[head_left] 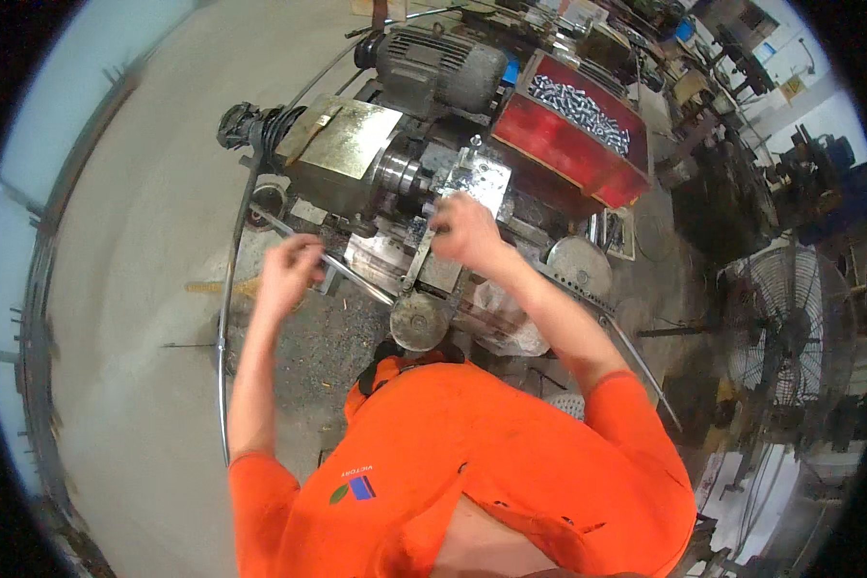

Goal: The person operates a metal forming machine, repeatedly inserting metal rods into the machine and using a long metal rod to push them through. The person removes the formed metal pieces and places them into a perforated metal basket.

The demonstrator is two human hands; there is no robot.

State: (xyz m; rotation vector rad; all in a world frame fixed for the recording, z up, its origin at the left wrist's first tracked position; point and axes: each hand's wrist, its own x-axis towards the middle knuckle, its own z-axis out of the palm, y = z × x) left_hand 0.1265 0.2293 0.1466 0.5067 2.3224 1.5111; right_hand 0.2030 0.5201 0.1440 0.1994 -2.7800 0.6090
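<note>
concrete workshop floor under our small lathe point(395, 173). left hand point(289, 270) curled round the thin metal rod point(356, 279), which runs lengthwise toward the right hand point(467, 231), whose fingers close on the lever point(416, 262).

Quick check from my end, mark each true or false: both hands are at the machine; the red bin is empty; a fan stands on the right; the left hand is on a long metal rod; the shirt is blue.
1. Both hands are at the machine: true; the left hand and right hand are at the lathe-like machine.
2. The red bin is empty: false; it holds small silvery metal parts.
3. A fan stands on the right: true.
4. The left hand is on a long metal rod: true.
5. The shirt is blue: false; it is orange.
</note>
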